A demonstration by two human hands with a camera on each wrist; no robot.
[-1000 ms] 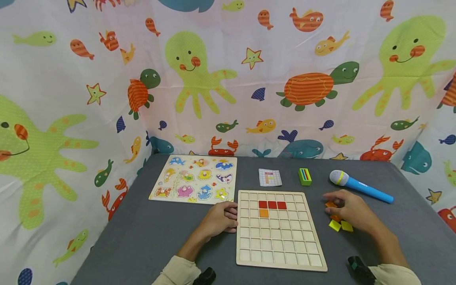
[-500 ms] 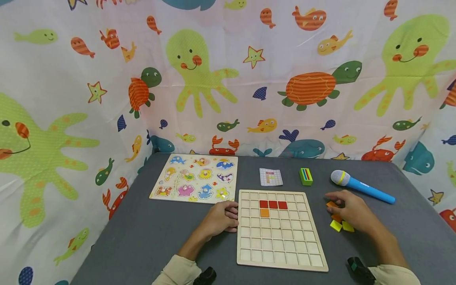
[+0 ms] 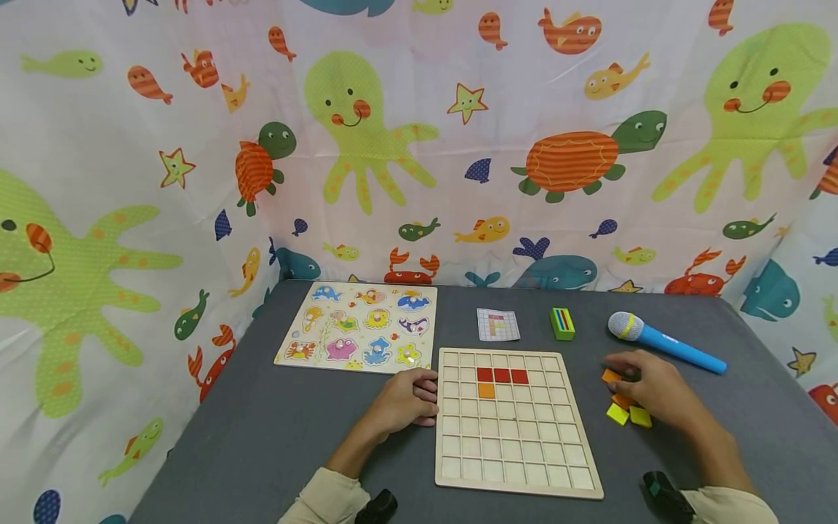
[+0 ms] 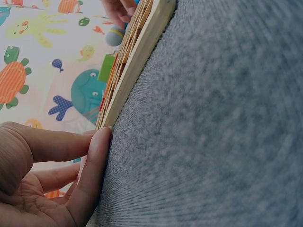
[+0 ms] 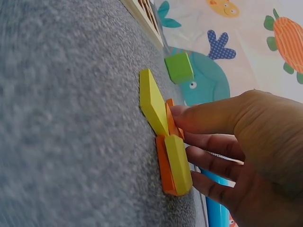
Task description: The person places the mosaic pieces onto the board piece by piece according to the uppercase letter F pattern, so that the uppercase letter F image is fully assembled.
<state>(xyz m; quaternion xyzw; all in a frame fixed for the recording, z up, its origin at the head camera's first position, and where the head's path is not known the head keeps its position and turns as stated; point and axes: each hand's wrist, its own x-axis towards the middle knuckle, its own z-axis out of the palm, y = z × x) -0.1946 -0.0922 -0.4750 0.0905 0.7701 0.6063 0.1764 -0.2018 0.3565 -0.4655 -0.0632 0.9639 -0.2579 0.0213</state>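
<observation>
A wooden grid board (image 3: pixel 524 437) lies on the grey table, with three red tiles (image 3: pixel 502 376) in a row and one orange tile (image 3: pixel 487 391) under the leftmost. At its left edge, my left hand (image 3: pixel 402 404) rests; the left wrist view shows thumb and fingertips (image 4: pixel 98 142) pinching the rim. Right of the board, my right hand (image 3: pixel 657 386) is over a small cluster of loose tiles. Its thumb and fingers pinch an orange square tile (image 5: pixel 173 120). Close by lie two yellow tiles (image 5: pixel 152 101) and another orange tile (image 5: pixel 164 165), partly overlapping in the right wrist view.
A sea-animal peg puzzle (image 3: pixel 356 327) lies at the back left. Behind the board are a printed grid card (image 3: pixel 497 325) and a green block (image 3: pixel 561 324) with coloured stripes. A blue toy microphone (image 3: pixel 674 346) lies beyond my right hand. A patterned cloth (image 3: pixel 419 145) hangs behind.
My right hand has shifted slightly to the right, showing more of the orange tile at its fingertips. My left hand stays at the board's edge.
</observation>
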